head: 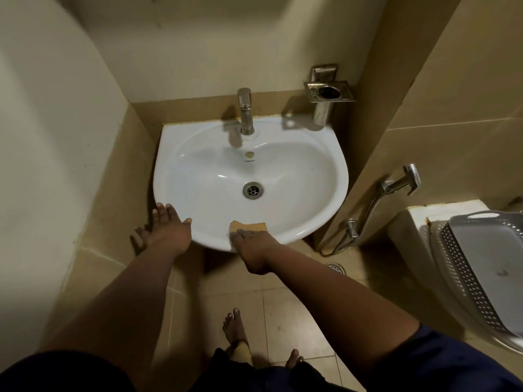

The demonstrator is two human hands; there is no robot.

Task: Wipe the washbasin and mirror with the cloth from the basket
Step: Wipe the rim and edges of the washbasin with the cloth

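The orange cloth (249, 226) lies on the near rim of the white washbasin (311, 176), pressed under the right hand (252, 244), fingers flat. The left hand (169, 224) rests spread on the near-left rim. One tap (245, 111) stands far; one grey basket (478, 267) sits right on the toilet.

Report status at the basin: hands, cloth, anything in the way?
Right hand presses orange cloth on white ceramic washbasin front rim. Left hand open, resting on left rim. Nothing blocking; steel tap at back.
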